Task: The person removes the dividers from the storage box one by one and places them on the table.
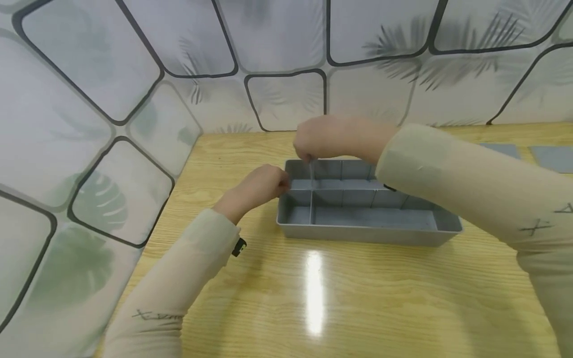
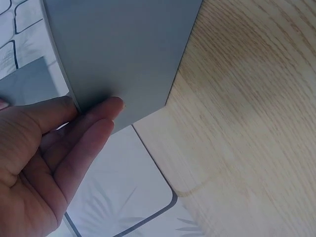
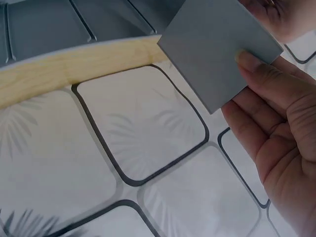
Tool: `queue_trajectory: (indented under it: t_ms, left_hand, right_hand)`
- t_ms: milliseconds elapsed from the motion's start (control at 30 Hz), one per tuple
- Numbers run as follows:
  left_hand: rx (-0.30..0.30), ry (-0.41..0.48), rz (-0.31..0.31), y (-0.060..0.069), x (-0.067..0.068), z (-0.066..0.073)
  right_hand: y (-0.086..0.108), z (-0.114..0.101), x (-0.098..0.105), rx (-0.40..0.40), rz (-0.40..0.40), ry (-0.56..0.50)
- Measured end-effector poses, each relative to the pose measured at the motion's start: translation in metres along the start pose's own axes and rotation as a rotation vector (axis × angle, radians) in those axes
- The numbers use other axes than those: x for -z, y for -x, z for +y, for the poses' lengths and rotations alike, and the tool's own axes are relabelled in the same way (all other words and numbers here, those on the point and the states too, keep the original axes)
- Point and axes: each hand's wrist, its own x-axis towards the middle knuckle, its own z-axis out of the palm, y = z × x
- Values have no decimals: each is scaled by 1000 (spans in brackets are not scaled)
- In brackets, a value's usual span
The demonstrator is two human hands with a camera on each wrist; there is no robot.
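A long grey organizer box (image 1: 358, 233) stands on the wooden table, a lengthwise partition (image 1: 358, 190) running through it. Its front row has a cross divider (image 1: 311, 208) near the left end. My left hand (image 1: 264, 184) grips the rim at the box's left end; the left wrist view shows its fingers against the outer grey end wall (image 2: 128, 54). Over the back row, my right hand (image 1: 324, 136) pinches a thin square grey divider plate (image 3: 217, 54) by its edge, thumb on one face. In the head view that plate points down into the back row; whether it sits in a slot cannot be told.
Two flat grey plates, a nearer-in one (image 1: 503, 149) and another farther right (image 1: 552, 158), lie at the table's back right. A leaf-patterned wall (image 1: 286, 99) rises behind and to the left of the table (image 1: 358, 298).
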Motion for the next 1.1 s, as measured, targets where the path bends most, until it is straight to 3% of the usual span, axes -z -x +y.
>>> queue_trajectory:
  t_ms: [267, 467, 700, 900, 1100]
  left_hand:
    - [-26, 6, 3, 3, 2, -1]
    - [3, 1, -16, 4, 1, -3]
    - [22, 12, -34, 7, 2, -7]
    - [28, 26, -23, 10, 6, -8]
    - [32, 35, -36, 10, 6, -9]
  right_hand:
    - [18, 3, 10, -7, 7, -30]
    - [37, 8, 15, 10, 29, -54]
    - [57, 14, 17, -69, 22, -108]
    - [79, 36, 12, -151, 39, -207]
    - [120, 64, -6, -340, 25, -349]
